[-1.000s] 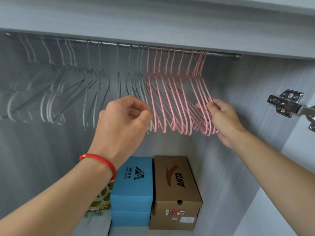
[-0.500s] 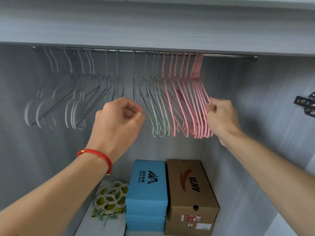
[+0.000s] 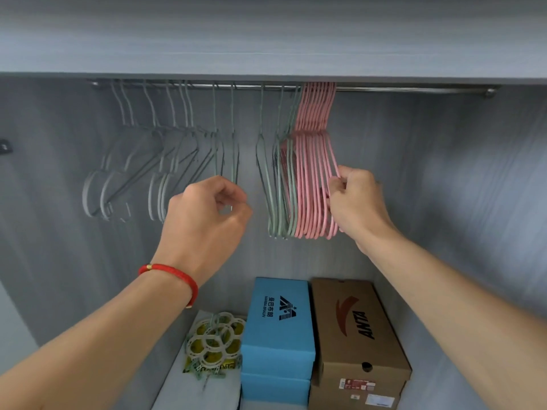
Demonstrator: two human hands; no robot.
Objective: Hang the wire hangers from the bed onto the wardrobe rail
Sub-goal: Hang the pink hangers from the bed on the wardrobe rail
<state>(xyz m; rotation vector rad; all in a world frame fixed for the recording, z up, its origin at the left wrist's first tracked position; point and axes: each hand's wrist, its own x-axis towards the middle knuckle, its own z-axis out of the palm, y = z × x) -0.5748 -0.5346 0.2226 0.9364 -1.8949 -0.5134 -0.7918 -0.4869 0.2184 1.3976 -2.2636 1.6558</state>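
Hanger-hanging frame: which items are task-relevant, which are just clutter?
In the job: pink wire hangers, green wire hangers, grey hangers, wardrobe rail, left hand, right hand.

Lying about: blue shoebox, brown ANTA shoebox, ring-shaped clip hanger.
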